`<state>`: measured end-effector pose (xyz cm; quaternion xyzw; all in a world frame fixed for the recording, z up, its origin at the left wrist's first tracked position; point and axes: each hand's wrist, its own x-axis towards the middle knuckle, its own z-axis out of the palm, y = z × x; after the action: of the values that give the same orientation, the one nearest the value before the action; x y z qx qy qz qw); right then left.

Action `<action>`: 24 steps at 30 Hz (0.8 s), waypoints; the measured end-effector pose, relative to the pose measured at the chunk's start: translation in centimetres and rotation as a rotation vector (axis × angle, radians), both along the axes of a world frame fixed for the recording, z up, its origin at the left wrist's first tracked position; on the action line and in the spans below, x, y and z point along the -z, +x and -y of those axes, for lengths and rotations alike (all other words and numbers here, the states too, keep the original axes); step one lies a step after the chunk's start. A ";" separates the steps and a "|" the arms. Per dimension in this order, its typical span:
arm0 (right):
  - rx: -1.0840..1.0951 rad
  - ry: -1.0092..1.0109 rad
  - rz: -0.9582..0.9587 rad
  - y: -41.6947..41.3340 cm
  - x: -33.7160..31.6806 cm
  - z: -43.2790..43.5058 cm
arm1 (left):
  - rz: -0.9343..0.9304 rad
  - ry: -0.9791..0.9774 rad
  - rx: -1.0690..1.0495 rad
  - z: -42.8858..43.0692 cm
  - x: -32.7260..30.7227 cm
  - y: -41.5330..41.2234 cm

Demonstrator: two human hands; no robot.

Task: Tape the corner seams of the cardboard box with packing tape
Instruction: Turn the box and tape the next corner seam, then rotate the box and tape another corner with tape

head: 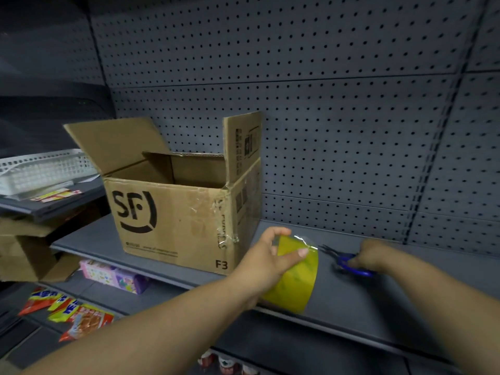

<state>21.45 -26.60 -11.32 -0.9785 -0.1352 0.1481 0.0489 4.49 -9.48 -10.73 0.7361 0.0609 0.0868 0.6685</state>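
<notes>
An open brown cardboard box (173, 212) printed "SF" stands on a grey shelf (351, 299), flaps up. Clear tape covers its front right corner seam (227, 220). My left hand (267, 255) grips a large yellowish roll of packing tape (296, 277) just right of that corner, a loose clear tape end sticking up at the roll's top. My right hand (370, 255) rests on blue-handled scissors (351, 263) lying on the shelf to the right of the roll; the fingers are closed around the handles.
A grey pegboard wall (324, 90) backs the shelf. A white plastic basket (40, 169) sits on a shelf to the left, above more cardboard (24, 253). Snack packets (67, 312) and a pink-purple pack (113, 276) lie on the lower shelf.
</notes>
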 end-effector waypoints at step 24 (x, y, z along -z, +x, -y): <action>-0.278 0.976 0.668 -7.1 -2.9 1.1 | 0.176 0.452 -0.094 4.5 -1.3 6.6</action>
<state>14.32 -27.66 -8.40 -0.8098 -0.3220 -0.2413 0.4270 11.04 -13.97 -9.44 0.8529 0.0158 0.1931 0.4848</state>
